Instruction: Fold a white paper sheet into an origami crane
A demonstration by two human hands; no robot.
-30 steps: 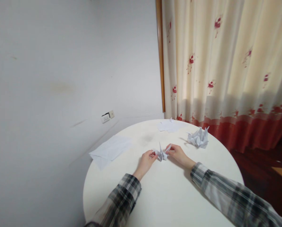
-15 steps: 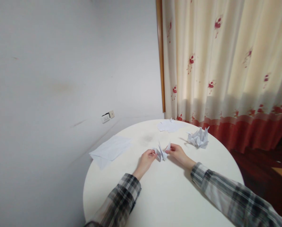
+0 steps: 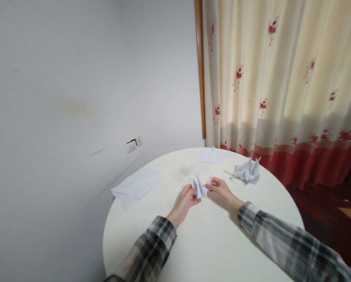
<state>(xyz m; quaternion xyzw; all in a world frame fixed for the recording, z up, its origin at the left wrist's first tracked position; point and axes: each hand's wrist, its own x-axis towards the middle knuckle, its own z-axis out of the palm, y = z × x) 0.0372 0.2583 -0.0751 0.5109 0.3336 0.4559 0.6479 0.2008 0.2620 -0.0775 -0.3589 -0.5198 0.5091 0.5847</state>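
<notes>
A white origami paper crane (image 3: pixel 200 187) stands between my two hands above the middle of the round white table (image 3: pixel 216 239), its folded points sticking up. My right hand (image 3: pixel 221 190) pinches the crane's right end between thumb and fingertips. Against its left side is my left hand (image 3: pixel 185 199), fingers curled at the paper and one finger stretched out under the lower edge. Part of the crane's left side is hidden behind the fingers.
A pile of folded paper cranes (image 3: pixel 247 171) sits to the right. White paper sheets (image 3: pixel 138 184) lie at the left edge, with more paper pieces (image 3: pixel 209 156) at the far edge. A wall with a socket (image 3: pixel 131 146) and a curtain (image 3: pixel 252 78) stand behind.
My left hand has shifted its grip: its fingers have opened from a pinch on the crane's tip and now lie along the lower left side. My right hand stays about where it was.
</notes>
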